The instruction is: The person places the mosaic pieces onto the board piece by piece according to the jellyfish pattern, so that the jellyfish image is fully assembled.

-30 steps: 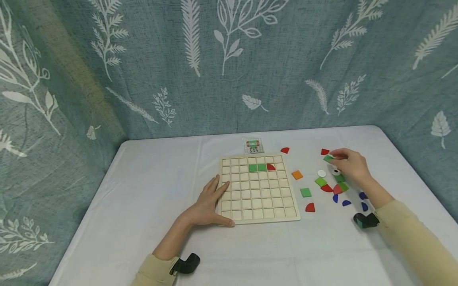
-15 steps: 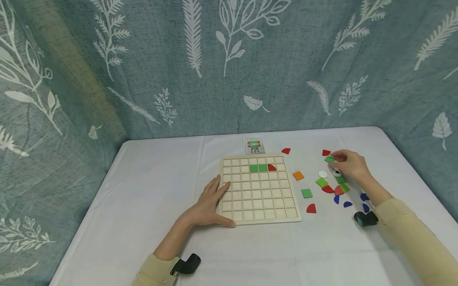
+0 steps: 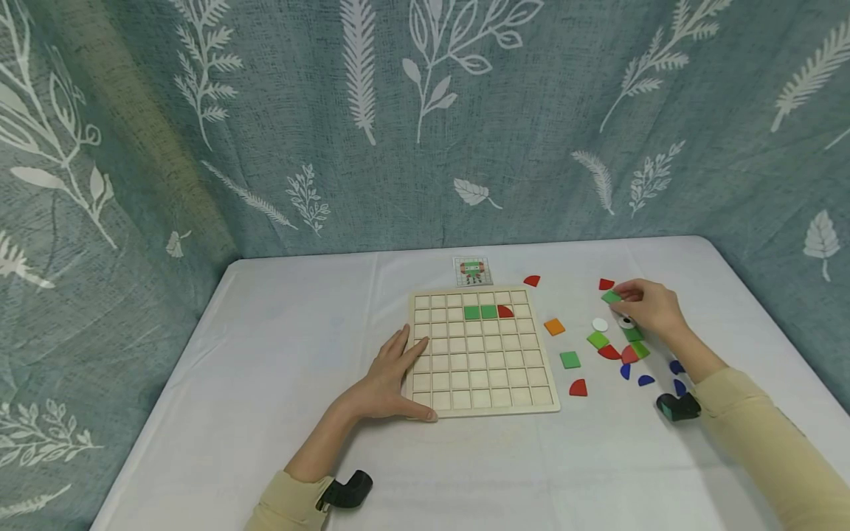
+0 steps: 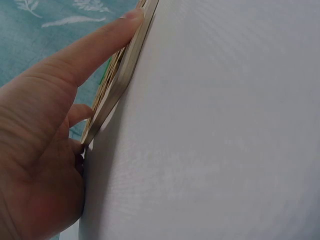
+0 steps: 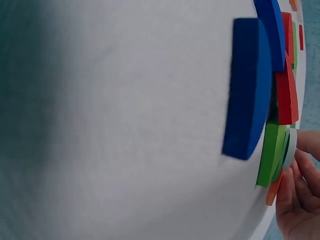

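Note:
A wooden grid board point(image 3: 478, 361) lies on the white table. Two green square tiles and a red quarter-circle tile point(image 3: 505, 311) sit in its second row. My left hand point(image 3: 381, 380) rests with spread, fairly straight fingers on the board's left side, the thumb at its near edge; the left wrist view shows that thumb point(image 4: 105, 42) against the rim. To the right, my right hand point(image 3: 651, 306) pinches a green square tile point(image 3: 610, 296) between thumb and fingers, beside a white ring-like piece with a dark centre point(image 3: 626, 322). The fingertips are partly hidden.
A small pattern card point(image 3: 473, 271) lies behind the board. Loose tiles are scattered on the right: an orange square point(image 3: 554, 327), a green square point(image 3: 569, 360), a white disc point(image 3: 600, 324), red quarter circles point(image 3: 578, 388) and blue half circles point(image 3: 646, 380).
The view has shifted very slightly. Both hands stay nearly in place, the right one at the green tile and the left one on the board.

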Action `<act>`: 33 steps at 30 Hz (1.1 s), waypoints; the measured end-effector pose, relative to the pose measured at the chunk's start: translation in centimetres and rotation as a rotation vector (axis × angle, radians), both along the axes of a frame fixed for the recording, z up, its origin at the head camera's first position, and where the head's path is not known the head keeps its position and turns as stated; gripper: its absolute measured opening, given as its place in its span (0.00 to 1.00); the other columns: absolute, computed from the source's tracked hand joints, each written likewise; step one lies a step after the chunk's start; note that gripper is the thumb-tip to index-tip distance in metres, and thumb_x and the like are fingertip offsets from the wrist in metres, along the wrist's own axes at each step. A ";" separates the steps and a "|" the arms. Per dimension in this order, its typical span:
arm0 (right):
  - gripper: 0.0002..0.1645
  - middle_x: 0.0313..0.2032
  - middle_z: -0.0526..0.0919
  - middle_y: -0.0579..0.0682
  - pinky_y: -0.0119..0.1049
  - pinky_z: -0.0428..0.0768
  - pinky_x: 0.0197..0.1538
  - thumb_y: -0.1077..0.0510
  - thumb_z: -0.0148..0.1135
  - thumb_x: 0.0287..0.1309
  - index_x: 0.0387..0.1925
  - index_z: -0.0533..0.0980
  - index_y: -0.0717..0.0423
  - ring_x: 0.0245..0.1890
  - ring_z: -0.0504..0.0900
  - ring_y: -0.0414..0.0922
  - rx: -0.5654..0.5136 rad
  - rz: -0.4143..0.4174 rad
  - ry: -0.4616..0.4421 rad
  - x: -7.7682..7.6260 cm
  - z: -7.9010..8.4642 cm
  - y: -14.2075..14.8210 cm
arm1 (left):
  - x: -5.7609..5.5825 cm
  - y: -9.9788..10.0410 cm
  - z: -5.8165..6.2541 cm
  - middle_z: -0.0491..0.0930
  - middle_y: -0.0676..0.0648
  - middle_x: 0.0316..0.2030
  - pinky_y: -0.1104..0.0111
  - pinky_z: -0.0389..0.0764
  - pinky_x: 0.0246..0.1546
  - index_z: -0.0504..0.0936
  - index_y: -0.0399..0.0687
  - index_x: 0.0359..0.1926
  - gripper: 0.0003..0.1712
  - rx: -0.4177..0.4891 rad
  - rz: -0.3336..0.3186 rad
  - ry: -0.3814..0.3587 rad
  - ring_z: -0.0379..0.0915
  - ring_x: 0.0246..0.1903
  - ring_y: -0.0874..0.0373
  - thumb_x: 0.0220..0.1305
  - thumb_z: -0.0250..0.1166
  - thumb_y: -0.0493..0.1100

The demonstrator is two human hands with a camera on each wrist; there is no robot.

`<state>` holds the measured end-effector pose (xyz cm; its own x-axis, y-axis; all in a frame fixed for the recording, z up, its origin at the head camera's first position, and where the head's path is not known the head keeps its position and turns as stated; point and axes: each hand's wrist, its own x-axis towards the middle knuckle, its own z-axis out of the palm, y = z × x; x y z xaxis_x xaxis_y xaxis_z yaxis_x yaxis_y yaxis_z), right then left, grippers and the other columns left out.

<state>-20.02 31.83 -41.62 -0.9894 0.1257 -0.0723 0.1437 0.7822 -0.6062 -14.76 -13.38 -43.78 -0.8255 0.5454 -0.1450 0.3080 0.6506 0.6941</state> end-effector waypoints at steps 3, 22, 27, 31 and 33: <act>0.24 0.46 0.79 0.68 0.50 0.78 0.48 0.57 0.64 0.62 0.54 0.74 0.71 0.46 0.77 0.60 -0.010 0.000 0.019 0.1 0.0 -0.2 | 0.0 0.0 0.0 0.29 0.37 0.76 0.37 0.42 0.66 0.49 0.47 0.77 0.70 0.000 0.000 -0.001 0.22 0.74 0.41 0.39 0.81 0.60; 0.27 0.48 0.80 0.59 0.40 0.76 0.47 0.49 0.65 0.62 0.58 0.76 0.59 0.50 0.75 0.54 -0.202 0.081 0.021 0.1 0.7 -5.0 | 0.0 -0.1 -0.3 0.30 0.37 0.76 0.37 0.42 0.66 0.49 0.47 0.77 0.70 0.003 0.002 0.008 0.22 0.74 0.41 0.39 0.81 0.60; 0.28 0.50 0.79 0.58 0.46 0.73 0.52 0.47 0.66 0.61 0.58 0.76 0.57 0.54 0.74 0.54 -0.270 0.114 0.005 -0.1 1.0 -6.7 | 0.0 -0.1 -0.3 0.30 0.37 0.76 0.37 0.43 0.66 0.49 0.47 0.77 0.70 0.002 -0.001 0.011 0.22 0.74 0.41 0.39 0.80 0.60; 0.27 0.48 0.80 0.57 0.46 0.74 0.52 0.47 0.67 0.60 0.57 0.77 0.56 0.53 0.75 0.53 -0.301 0.148 0.013 -0.5 1.0 -8.2 | 0.0 -0.1 -0.3 0.30 0.37 0.76 0.37 0.43 0.66 0.49 0.47 0.77 0.70 0.001 -0.003 0.010 0.22 0.74 0.41 0.39 0.80 0.60; 0.25 0.47 0.81 0.56 0.45 0.75 0.51 0.48 0.67 0.60 0.56 0.77 0.56 0.52 0.76 0.52 -0.317 0.162 0.010 -0.7 1.0 -9.0 | 0.0 -0.1 -0.3 0.30 0.38 0.76 0.37 0.43 0.66 0.49 0.48 0.77 0.70 0.003 -0.005 0.008 0.22 0.74 0.42 0.39 0.80 0.60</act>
<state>-20.77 22.81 -40.60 -0.9955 -0.0601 -0.0728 0.0259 0.5669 -0.8234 -14.81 -13.50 -44.13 -0.8240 0.5499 -0.1364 0.3167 0.6467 0.6938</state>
